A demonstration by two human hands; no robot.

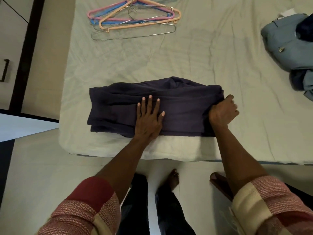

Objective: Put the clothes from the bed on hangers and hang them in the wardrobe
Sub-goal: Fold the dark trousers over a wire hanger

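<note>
Fabric of the folded dark purple garment [169, 106] lies lengthwise along the bed's [220, 56] near edge, left hand [149, 117] flat on its middle, right hand [222, 111] gripping its right end.

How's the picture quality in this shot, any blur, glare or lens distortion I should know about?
Head view: dim, warm, even light with no glare; the wide lens bows the bed edges; the right hand gripping the dark garment is slightly motion-blurred, while the flat left hand and the hangers look sharp; the grey-blue clothes at the right edge are cropped and soft.
</note>
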